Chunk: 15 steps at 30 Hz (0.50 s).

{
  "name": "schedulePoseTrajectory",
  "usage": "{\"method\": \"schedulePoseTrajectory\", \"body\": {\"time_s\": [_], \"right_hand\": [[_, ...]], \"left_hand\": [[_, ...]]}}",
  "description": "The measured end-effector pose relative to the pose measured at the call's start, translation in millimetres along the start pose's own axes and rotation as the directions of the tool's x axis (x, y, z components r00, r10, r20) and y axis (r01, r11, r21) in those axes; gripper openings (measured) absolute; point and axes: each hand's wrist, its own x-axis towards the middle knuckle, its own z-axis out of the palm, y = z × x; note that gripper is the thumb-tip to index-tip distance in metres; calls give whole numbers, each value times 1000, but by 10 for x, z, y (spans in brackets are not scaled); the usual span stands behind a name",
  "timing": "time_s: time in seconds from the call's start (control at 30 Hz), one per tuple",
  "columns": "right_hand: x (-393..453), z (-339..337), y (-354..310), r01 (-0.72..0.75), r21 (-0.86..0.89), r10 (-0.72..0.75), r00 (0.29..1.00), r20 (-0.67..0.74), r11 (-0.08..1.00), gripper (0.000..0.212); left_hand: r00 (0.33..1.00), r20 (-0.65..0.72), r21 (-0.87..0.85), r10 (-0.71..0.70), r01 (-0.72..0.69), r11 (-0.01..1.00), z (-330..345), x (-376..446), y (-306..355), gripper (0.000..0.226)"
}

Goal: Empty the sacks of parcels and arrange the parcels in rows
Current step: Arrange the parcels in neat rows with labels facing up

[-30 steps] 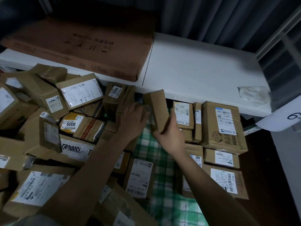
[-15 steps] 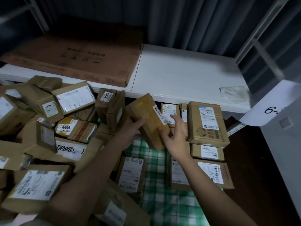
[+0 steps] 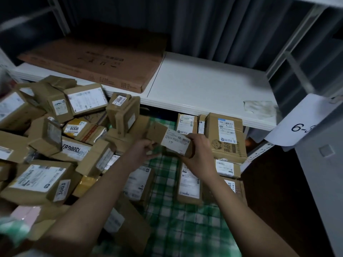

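Item: small parcel (image 3: 168, 139), hovering above checked cloth (image 3: 178, 219) | Grip: left hand (image 3: 143, 149) and right hand (image 3: 199, 151) both clasping its ends | Axis: lying left-right | Destination: parcel rows (image 3: 225, 138) sitting just right, right hand nearer.

A green checked cloth (image 3: 172, 225) is covering the floor and carrying the parcels: a loose pile (image 3: 55, 141) is lying at the left, and labelled boxes (image 3: 225, 138) are sitting side by side at the right. Above them, a white shelf (image 3: 204, 86) is carrying one flat brown carton (image 3: 96, 62) at its left end.
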Motion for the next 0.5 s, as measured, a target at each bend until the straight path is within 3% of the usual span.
{"method": "schedulePoseTrajectory", "body": {"time_s": [0.07,0.13,0.2,0.33,0.43,0.5], "right_hand": [[-79,-74,65,15,-28,-14,1000,13,1000,64],[-175,-164,135,21,-42,-19,998,52,999,65],[-317,-254,203,46,-47,-41,994,104,998,64],[-612,-379,232,42,-4,-41,986,160,999,64],[-821,-458,225,33,9,-34,974,222,999,67],[-975,-477,278,-11,29,0,942,335,1000,76]], "left_hand": [[999,-22,40,26,-25,999,34,-117,-67,33],[1000,22,62,8,-9,998,44,-226,-138,66],[996,77,98,-40,32,995,45,-350,-215,83],[956,209,243,-206,153,958,-51,-481,-372,138],[931,160,424,-327,235,875,-39,-495,-472,146],[907,139,548,-397,263,794,18,-546,-537,131]]}}
